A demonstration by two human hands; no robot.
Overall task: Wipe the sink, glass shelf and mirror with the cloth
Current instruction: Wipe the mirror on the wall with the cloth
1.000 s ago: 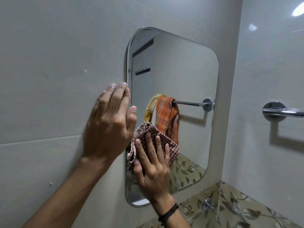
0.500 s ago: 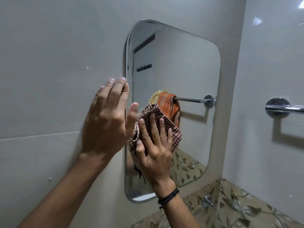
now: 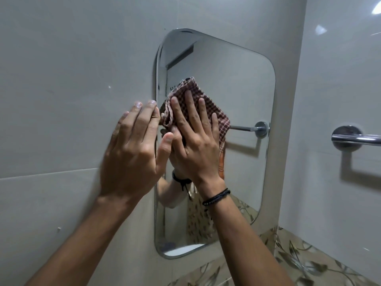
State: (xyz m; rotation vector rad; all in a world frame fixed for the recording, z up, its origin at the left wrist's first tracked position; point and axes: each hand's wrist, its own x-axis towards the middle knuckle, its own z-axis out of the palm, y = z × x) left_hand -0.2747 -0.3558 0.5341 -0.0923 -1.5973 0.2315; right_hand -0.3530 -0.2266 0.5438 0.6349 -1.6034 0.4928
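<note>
The wall mirror, a tall pane with rounded corners fixed to the pale tiled wall, is the surface in hand, and most of its glass above, right of and below the cloth lies clear of the hand, so good work here likely means long overlapping passes that carry out to the bevelled rim, with pressure spread evenly so no streaks stay behind. The checked cloth, bunched in folds, sits flat against the upper left part of the glass, close to the left edge. The right hand presses it there with palm down and fingers spread wide, gripping nothing, merely pinning the fabric; its wrist, with a black cord bracelet, angles up from below. The left hand lies open on the tile just beside the mirror's left edge, fingers together and pointing up, thumb reaching toward the glass, seemingly as a brace. Neither sink nor glass shelf is in view.
</note>
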